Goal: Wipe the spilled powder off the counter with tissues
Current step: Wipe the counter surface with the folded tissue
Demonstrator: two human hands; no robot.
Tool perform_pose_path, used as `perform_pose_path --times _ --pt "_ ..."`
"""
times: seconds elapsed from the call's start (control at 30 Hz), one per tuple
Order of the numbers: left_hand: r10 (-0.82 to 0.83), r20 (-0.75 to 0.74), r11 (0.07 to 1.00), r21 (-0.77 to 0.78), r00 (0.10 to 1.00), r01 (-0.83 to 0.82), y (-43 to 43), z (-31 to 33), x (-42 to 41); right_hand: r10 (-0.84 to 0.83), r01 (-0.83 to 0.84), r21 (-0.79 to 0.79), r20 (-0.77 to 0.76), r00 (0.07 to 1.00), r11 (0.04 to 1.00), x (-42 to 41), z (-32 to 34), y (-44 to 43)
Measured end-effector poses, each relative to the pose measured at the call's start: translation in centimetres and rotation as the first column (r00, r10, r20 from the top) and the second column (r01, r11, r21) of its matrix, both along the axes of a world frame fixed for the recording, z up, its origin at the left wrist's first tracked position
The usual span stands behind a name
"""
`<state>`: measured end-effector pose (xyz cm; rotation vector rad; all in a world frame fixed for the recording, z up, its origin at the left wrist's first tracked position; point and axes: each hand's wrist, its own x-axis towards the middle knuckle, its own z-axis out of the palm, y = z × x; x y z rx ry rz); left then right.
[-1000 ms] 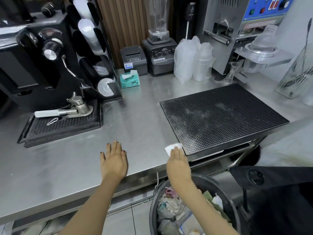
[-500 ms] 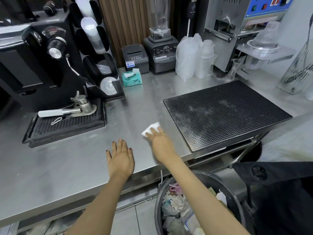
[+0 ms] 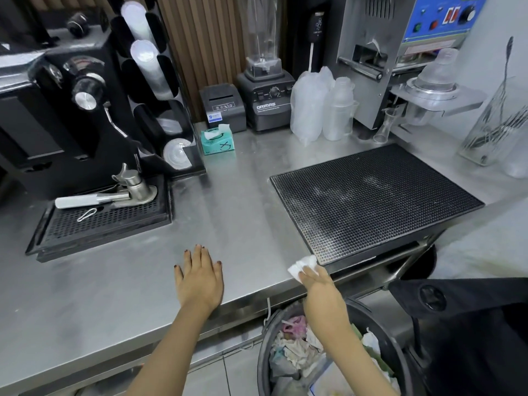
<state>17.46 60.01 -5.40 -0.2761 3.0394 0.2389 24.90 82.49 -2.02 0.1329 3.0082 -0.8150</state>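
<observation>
Tissue (image 3: 301, 265), white and crumpled, lies at the desk (image 3: 234, 212) front edge, touching the black mat's (image 3: 371, 201) near corner. Right hand (image 3: 317, 284) presses it, fingers flat. Left hand (image 3: 200, 278) spread palm-down near the edge. Bare steel between mat and drip tray (image 3: 108, 221). Bin (image 3: 264, 352) below the edge holds crumpled paper.

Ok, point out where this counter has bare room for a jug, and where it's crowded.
Bare counter runs between the drip tray and the bar mat, from the tissue box down to the left hand, and front-left below the drip tray. Crowded: the back row of receipt printer, blender and plastic cups.
</observation>
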Motion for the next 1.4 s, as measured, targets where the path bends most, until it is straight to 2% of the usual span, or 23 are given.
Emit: perform_pose_path --times 0.1,0.23,0.3,0.37,0.43,0.5,0.6,0.63,0.7,0.8,0.9,0.97,1.17,1.4 --pt "0.020 -0.059 1.000 -0.020 0.998 -0.021 0.0 1.5 -2.1 -0.033 0.024 -0.128 -0.067 0.997 0.991 -2.0 1.2 -0.2" --pt "-0.051 -0.093 0.994 0.088 0.994 0.059 -0.1 2.0 -6.7 -0.118 0.079 -0.330 -0.100 0.988 0.941 -8.4 2.4 -1.8" --pt "-0.093 -0.063 0.990 0.100 0.994 0.099 -0.3 1.2 -8.1 -0.045 -0.011 -0.367 -0.144 0.989 0.930 -12.4 2.6 -2.7" --pt "-0.116 -0.037 0.992 0.048 0.993 0.118 -0.6 0.1 -8.5 -0.006 -0.061 -0.380 -0.173 0.985 0.923 -16.8 2.7 -2.6" --pt "-0.122 -0.033 0.993 0.001 0.992 0.122 -0.7 -0.6 -8.7 -0.015 -0.052 -0.328 -0.199 0.980 0.943 -22.5 2.3 -1.6" --pt "-0.119 -0.030 0.993 -0.011 0.992 0.119 -0.6 -0.7 -8.7 0.054 -0.080 -0.141 -0.176 0.983 0.987 -28.6 1.4 -0.8" --pt "-0.120 -0.039 0.993 -0.023 0.992 0.119 -0.7 -0.8 -8.6 0.115 -0.116 0.182 0.017 0.993 0.976 -35.0 -0.7 0.2" --pt "-0.120 -0.039 0.993 -0.028 0.992 0.119 -0.7 -0.8 -8.6 0.120 -0.133 0.238 0.068 0.990 0.962 -36.5 -1.8 0.4" --pt "-0.117 -0.039 0.993 -0.028 0.992 0.116 -0.7 -0.9 -8.6 0.136 -0.152 0.291 0.074 0.988 0.945 -35.8 -0.7 -1.0" --pt "-0.114 -0.032 0.993 -0.026 0.993 0.113 -0.7 -0.8 -8.6 0.251 -0.247 0.362 0.038 0.967 0.899 -33.4 1.6 -3.8" --pt "-0.113 -0.038 0.994 -0.009 0.993 0.113 -0.8 -0.8 -8.5 0.354 -0.329 0.512 0.051 0.934 0.793 -31.3 0.4 -4.6" --pt "-0.114 -0.046 0.993 -0.005 0.992 0.114 -0.7 -0.9 -8.5 0.362 -0.345 0.632 0.109 0.926 0.694 -30.3 -0.6 -4.6" --pt "-0.111 -0.039 0.994 -0.007 0.993 0.110 -0.7 -0.8 -8.5 0.399 -0.367 0.704 0.129 0.908 0.608 -29.3 -0.5 -4.3" --pt "-0.110 -0.045 0.994 -0.009 0.993 0.110 -0.7 -0.8 -8.5 0.406 -0.388 0.564 0.100 0.908 0.729 -18.6 -0.1 -2.1"
